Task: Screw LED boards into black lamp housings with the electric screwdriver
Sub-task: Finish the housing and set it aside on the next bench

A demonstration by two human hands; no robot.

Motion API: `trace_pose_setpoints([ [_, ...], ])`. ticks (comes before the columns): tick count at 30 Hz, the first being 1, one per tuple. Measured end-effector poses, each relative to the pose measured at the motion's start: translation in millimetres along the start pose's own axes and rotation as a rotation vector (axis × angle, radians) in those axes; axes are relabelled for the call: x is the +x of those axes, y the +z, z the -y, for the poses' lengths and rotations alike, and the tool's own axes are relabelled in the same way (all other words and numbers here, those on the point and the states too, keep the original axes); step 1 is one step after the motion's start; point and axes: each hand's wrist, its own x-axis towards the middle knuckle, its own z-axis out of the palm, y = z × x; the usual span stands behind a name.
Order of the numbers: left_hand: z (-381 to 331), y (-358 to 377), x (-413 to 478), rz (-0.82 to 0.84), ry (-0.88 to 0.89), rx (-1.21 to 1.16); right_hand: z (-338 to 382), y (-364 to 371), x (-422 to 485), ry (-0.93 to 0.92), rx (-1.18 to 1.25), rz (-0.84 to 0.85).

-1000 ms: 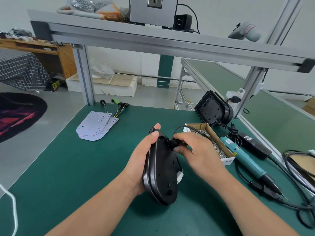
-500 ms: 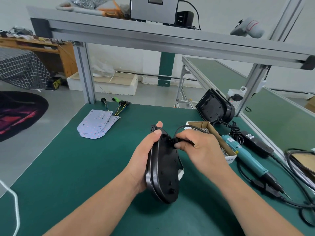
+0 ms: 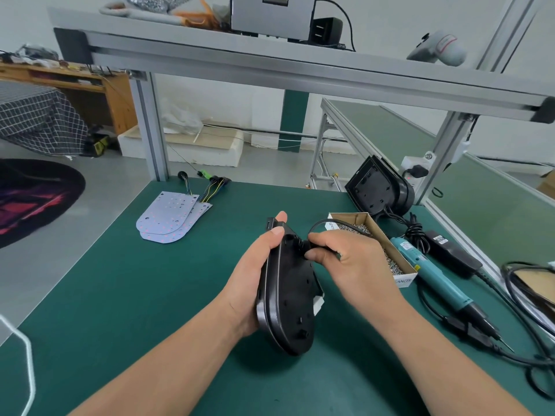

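Both hands clamp one black oval plastic lamp housing [image 3: 288, 298] (on edge): left hand [image 3: 255, 274] gripping its rim, right hand [image 3: 345, 262] pinching its black cable [image 3: 318, 225].

Counts around the screw box [image 3: 405, 280]
Two housings: held housing [image 3: 289, 298] left, second housing [image 3: 377, 187] behind; one electric screwdriver [image 3: 435, 277] right; LED boards [image 3: 168, 217], at least two, far left.

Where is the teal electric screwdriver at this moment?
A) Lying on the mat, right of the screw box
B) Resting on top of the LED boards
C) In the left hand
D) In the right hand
A: the electric screwdriver lies on the green mat right of the screw box, while the left hand grips the black housing and the right hand pinches its cable.
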Motion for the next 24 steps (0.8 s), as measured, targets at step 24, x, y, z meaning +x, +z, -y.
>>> trace_pose_setpoints([
  [24,3.2,-0.6,0.8,-0.042,0.012,-0.038,-1.4,5.9,-2.3,0.1,0.07,0.008],
])
